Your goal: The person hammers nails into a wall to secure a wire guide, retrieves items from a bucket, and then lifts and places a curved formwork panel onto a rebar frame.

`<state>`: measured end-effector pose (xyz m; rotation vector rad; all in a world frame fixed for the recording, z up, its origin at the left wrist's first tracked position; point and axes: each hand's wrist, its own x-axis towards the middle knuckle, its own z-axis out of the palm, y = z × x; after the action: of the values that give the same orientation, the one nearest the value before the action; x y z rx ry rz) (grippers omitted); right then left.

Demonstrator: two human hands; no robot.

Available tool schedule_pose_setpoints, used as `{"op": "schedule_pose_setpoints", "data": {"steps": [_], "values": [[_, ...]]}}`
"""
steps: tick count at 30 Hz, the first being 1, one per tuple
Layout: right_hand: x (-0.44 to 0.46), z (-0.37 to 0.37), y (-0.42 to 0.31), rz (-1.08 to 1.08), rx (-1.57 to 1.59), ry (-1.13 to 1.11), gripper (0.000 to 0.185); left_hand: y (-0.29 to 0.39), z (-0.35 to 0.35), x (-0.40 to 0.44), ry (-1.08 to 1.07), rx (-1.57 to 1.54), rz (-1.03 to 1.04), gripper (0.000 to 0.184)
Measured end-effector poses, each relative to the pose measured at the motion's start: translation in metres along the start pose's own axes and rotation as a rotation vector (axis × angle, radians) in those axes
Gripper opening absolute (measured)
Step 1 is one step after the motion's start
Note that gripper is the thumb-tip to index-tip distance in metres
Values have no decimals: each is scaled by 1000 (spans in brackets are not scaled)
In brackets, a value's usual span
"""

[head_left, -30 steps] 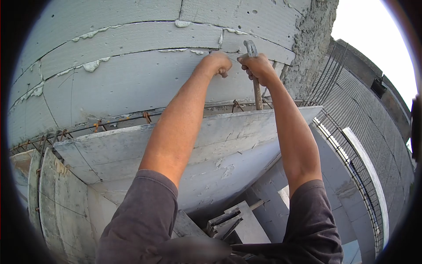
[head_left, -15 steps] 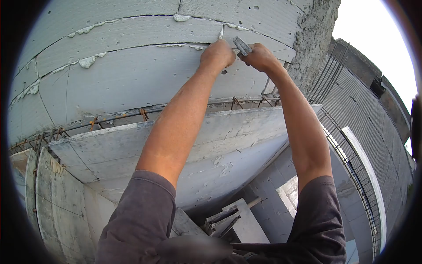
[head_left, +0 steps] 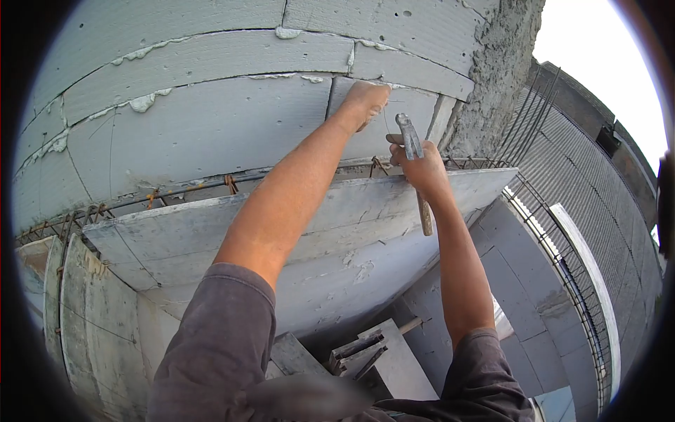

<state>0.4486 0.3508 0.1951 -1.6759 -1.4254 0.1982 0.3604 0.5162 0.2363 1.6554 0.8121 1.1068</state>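
My left hand (head_left: 368, 100) is closed against the pale block wall (head_left: 225, 116), near the joint beside a smaller block. A thin wire (head_left: 386, 121) shows just below its fingers, and whether the fingers pinch it is hard to tell. Lower and to the right, my right hand (head_left: 420, 166) is wrapped round a hammer (head_left: 409, 135). The hammer's metal head points up above the fist, and its wooden handle hangs below, in front of the grey formwork board (head_left: 337, 204).
Rusty rebar (head_left: 190, 188) with ties runs between wall and board. A rough concrete column (head_left: 489, 84) stands at the right, with upright rods (head_left: 531, 116) and a corrugated roof (head_left: 583, 183) beyond. Stacked boards (head_left: 394, 359) lie below.
My right hand has moved down with the hammer, away from my left hand. My left hand has shifted slightly right and down along the wall.
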Motion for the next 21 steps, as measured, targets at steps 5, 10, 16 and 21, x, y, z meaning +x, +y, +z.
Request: {"op": "schedule_pose_setpoints", "data": {"steps": [5,10,16,21], "values": [[-20,-7,-1,174,61,-175,49,-11,4,-2,-17,-158,-49,27],[-32,-35,-2,165,537,45,55,-16,-6,4,-157,-345,-185,31],[31,-87,6,124,230,-72,35,-23,-7,2,-219,-303,-361,45],[45,-84,-52,-356,377,251,36,-21,-2,-1,-205,-96,-345,60]]}}
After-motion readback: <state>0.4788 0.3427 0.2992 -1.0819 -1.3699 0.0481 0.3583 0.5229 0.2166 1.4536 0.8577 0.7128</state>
